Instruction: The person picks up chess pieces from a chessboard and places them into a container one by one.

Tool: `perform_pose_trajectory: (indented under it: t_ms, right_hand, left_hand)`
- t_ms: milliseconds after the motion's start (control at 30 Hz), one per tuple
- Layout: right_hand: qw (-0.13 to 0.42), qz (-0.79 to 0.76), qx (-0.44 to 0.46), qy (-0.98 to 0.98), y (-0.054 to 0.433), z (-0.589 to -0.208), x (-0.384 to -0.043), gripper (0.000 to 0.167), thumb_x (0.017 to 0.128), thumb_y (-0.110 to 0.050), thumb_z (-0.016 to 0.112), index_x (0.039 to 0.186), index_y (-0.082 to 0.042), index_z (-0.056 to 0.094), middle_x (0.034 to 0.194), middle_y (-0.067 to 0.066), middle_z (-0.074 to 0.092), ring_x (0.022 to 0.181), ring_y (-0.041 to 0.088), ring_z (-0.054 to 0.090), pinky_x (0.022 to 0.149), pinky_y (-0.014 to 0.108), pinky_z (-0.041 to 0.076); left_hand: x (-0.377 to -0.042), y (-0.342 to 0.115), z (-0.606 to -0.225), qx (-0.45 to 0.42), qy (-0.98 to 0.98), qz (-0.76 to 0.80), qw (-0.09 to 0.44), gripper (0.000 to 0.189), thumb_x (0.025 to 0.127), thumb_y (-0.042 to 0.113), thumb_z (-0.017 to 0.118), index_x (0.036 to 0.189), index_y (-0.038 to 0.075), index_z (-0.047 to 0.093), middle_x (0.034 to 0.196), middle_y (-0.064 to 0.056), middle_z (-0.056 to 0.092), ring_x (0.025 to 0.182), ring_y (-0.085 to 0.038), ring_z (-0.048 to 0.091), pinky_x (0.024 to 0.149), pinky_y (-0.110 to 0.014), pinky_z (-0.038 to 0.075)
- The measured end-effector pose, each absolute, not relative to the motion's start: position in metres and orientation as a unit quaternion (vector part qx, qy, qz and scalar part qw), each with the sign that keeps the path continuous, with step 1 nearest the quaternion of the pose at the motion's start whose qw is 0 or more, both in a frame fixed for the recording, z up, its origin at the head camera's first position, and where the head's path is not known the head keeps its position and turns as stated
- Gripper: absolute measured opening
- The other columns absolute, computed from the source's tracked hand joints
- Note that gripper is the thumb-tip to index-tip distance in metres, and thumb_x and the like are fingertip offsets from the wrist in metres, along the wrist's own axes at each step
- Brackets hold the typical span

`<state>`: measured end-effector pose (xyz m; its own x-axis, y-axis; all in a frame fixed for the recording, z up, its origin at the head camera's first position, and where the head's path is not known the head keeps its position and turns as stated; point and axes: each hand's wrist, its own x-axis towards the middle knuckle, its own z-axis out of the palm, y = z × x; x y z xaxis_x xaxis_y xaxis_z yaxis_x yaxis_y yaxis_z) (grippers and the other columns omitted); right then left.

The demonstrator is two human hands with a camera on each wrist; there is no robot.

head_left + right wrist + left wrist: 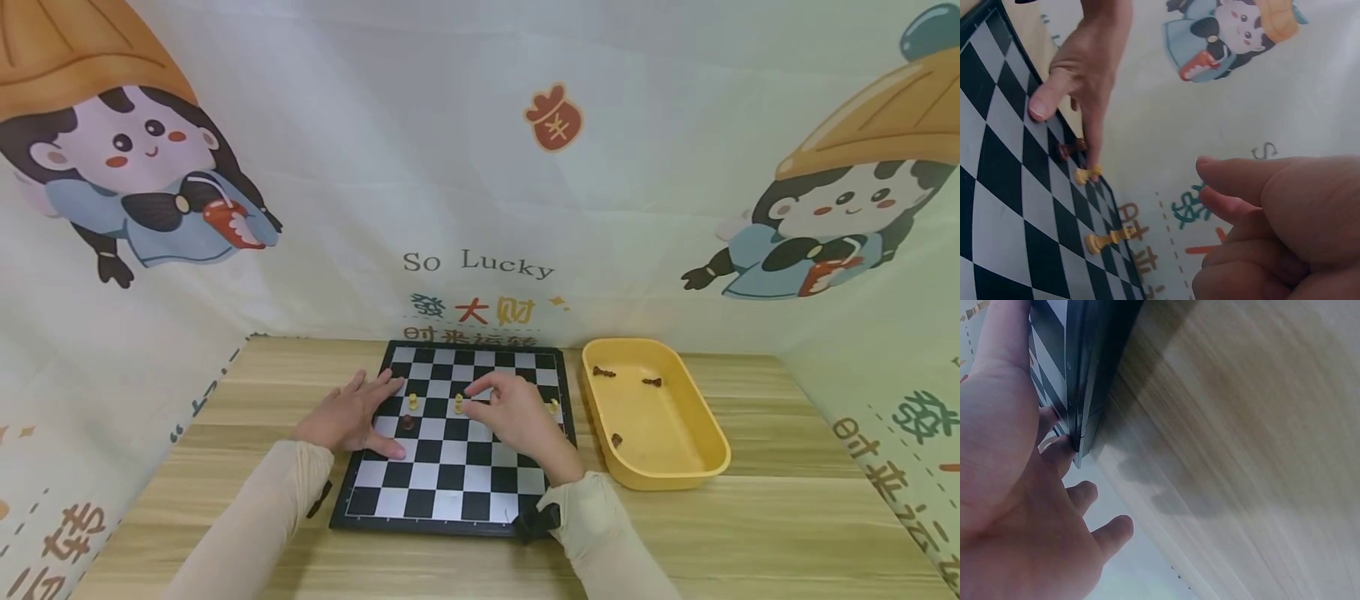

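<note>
My left hand [345,414] rests at the left edge of the chessboard [430,500], its thumb and fingers spread over the squares. Between that thumb and forefinger stand a yellow chess piece [412,402] and a dark red chess piece [407,422]. Over the middle of the board is my right hand [517,417], thumb and forefinger parted beside another yellow chess piece [459,403]. In the right wrist view this upright piece [1110,239] stands apart from the right hand [1272,225], which holds nothing. Past the right hand, a yellow piece [553,406] shows near the right edge.
A yellow plastic tray [701,417] sits right of the board, with dark pieces [603,372] lying in it. The wooden table [780,467] meets a printed cloth backdrop [480,167] behind and at the sides.
</note>
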<state>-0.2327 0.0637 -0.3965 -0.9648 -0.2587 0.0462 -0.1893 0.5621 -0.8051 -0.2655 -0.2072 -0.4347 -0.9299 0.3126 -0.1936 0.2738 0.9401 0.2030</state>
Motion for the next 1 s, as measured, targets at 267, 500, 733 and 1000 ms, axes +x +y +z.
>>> perform_pose_trajectory:
  t_ms: [267,500,733,1000]
  right_hand:
    - [0.089,-0.478,-0.173,0.857,0.048,-0.405,-0.243,0.028,0.092,-0.027,0.075,0.113,-0.009,0.075,0.053,-0.006,0.041,0.044,0.010,0.037,0.044,0.024,0.031]
    - [0.113,-0.465,-0.207,0.853,0.030,-0.421,-0.253,0.027,0.091,-0.025,0.075,0.113,-0.010,0.075,0.050,-0.007,0.041,0.042,0.009,0.035,0.041,0.022,0.027]
    - [0.110,-0.478,-0.207,0.847,0.015,-0.439,-0.259,0.028,0.091,-0.024,0.076,0.114,-0.008,0.075,0.052,-0.008,0.042,0.044,0.008,0.037,0.043,0.021,0.030]
    - [0.110,-0.502,-0.212,0.831,0.008,-0.450,-0.260,0.027,0.092,-0.021,0.074,0.115,-0.008,0.074,0.052,-0.007,0.044,0.043,0.008,0.037,0.042,0.021,0.029]
  left_hand:
    - [-0.267,-0.206,-0.435,0.141,0.978,0.096,0.121,0.125,0.062,0.072,0.082,0.161,0.014,0.032,0.170,-0.016,0.022,0.156,-0.050,0.013,0.121,-0.072,0.022]
    - [-0.267,-0.207,-0.434,0.142,0.977,0.097,0.124,0.124,0.063,0.071,0.082,0.161,0.014,0.031,0.171,-0.015,0.021,0.156,-0.050,0.012,0.122,-0.072,0.021]
    - [-0.265,-0.207,-0.432,0.149,0.977,0.093,0.120,0.122,0.065,0.069,0.082,0.161,0.012,0.032,0.170,-0.017,0.023,0.155,-0.052,0.014,0.120,-0.073,0.023]
    - [-0.266,-0.207,-0.433,0.151,0.977,0.091,0.122,0.123,0.065,0.071,0.080,0.161,0.013,0.030,0.171,-0.016,0.021,0.156,-0.052,0.013,0.120,-0.073,0.023]
